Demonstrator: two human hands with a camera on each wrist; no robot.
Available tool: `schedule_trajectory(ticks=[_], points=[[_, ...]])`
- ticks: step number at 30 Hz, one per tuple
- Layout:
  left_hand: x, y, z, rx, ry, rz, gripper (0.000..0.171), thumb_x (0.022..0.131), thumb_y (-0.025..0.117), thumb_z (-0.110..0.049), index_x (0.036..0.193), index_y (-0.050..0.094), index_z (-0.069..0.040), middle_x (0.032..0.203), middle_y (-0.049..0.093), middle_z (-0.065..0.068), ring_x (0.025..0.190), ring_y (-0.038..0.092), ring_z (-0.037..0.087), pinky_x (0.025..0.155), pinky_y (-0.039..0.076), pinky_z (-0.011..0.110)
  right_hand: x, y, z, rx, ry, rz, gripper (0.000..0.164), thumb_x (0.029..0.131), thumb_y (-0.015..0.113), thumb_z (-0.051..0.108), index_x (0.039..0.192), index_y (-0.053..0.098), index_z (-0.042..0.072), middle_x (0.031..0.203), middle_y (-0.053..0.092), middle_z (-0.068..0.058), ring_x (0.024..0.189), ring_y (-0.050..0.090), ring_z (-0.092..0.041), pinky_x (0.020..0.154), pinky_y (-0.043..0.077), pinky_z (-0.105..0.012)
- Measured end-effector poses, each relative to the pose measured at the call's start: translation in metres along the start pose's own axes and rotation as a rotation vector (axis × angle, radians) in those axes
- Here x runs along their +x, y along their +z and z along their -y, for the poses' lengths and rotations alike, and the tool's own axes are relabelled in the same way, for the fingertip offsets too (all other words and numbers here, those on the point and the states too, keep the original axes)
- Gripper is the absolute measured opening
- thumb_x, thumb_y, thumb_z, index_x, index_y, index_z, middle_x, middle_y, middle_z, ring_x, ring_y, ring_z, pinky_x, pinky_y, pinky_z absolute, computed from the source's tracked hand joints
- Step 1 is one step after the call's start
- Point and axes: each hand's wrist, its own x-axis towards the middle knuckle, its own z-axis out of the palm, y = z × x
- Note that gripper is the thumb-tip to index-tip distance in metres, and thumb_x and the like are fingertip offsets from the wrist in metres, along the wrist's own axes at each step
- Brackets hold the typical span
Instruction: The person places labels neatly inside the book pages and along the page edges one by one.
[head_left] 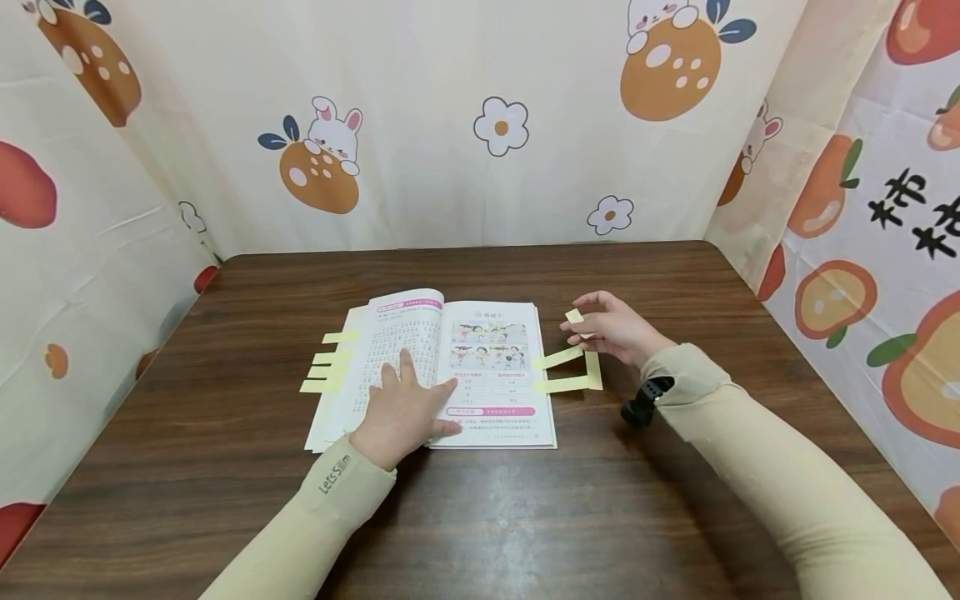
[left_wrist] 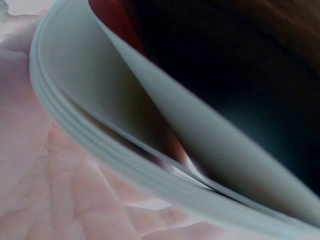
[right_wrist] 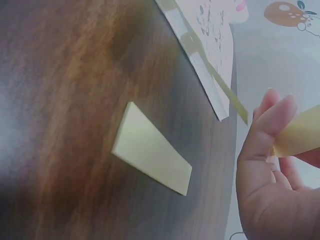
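An open book [head_left: 491, 400] with printed pages lies on the table. My left hand [head_left: 401, 408] rests on it, fingers spread over the left page and the thumb on the right page. In the left wrist view, the palm [left_wrist: 60, 185] is beside the curved page edges [left_wrist: 130, 175]. To the right of the book, my right hand [head_left: 618, 329] pinches a yellow sticky note [right_wrist: 300, 132] between thumb and fingers. Below that hand, a narrow pad of yellow sticky notes [right_wrist: 152, 152] lies on the table. Two yellow strips [head_left: 562, 384] stick out from the book's right edge.
Several yellow sticky tabs [head_left: 327, 359] jut from the book's left edge. The brown wooden table [head_left: 495, 525] is bordered by printed curtains [head_left: 420, 167] at the back and sides. A black wrist device [head_left: 645, 402] is on the right forearm.
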Motion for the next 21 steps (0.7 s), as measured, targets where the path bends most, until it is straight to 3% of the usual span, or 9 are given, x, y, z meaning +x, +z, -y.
schedule_trajectory(ticks=[3, 7, 11, 17, 21], points=[[0.0, 0.0, 0.0, 0.005, 0.001, 0.0, 0.069, 0.083, 0.072, -0.056, 0.144, 0.053, -0.03, 0.151, 0.022, 0.044, 0.128, 0.034, 0.064, 0.093, 0.043, 0.071, 0.003, 0.003, 0.003, 0.016, 0.006, 0.002, 0.042, 0.104, 0.04, 0.003, 0.14, 0.021, -0.003, 0.138, 0.053, -0.032, 0.074, 0.068, -0.009, 0.069, 0.053, -0.019], [0.0, 0.0, 0.0, 0.01, 0.001, 0.002, 0.07, 0.083, 0.072, -0.056, 0.144, 0.053, -0.029, 0.151, 0.022, 0.044, 0.128, 0.034, 0.064, 0.093, 0.043, 0.071, 0.008, 0.007, 0.005, 0.03, 0.01, -0.001, 0.034, 0.103, 0.04, 0.002, 0.134, 0.029, -0.008, 0.141, 0.046, -0.037, 0.074, 0.067, -0.009, 0.07, 0.054, -0.019], [0.0, 0.0, 0.0, 0.01, 0.001, -0.003, 0.07, 0.083, 0.072, -0.056, 0.144, 0.053, -0.03, 0.151, 0.022, 0.044, 0.127, 0.034, 0.064, 0.093, 0.043, 0.071, 0.012, 0.011, 0.006, 0.01, 0.004, 0.0, 0.027, 0.101, 0.049, 0.003, 0.125, 0.042, -0.007, 0.132, 0.052, -0.031, 0.074, 0.066, -0.009, 0.071, 0.054, -0.019], [0.0, 0.001, 0.0, 0.013, 0.005, -0.012, 0.07, 0.082, 0.072, -0.057, 0.144, 0.053, -0.03, 0.15, 0.023, 0.044, 0.127, 0.035, 0.063, 0.092, 0.043, 0.071, 0.017, 0.017, 0.009, -0.081, 0.033, -0.006, 0.04, 0.101, 0.056, 0.011, 0.135, 0.048, -0.009, 0.136, 0.052, -0.026, 0.074, 0.064, -0.01, 0.073, 0.055, -0.019], [0.0, 0.001, 0.0, 0.011, 0.009, -0.016, 0.07, 0.082, 0.072, -0.056, 0.144, 0.053, -0.029, 0.15, 0.023, 0.044, 0.127, 0.035, 0.064, 0.092, 0.043, 0.071, 0.019, 0.022, 0.01, -0.114, 0.048, -0.015, 0.039, 0.1, 0.057, 0.011, 0.135, 0.053, -0.006, 0.137, 0.053, -0.022, 0.072, 0.061, -0.01, 0.072, 0.053, -0.019]])
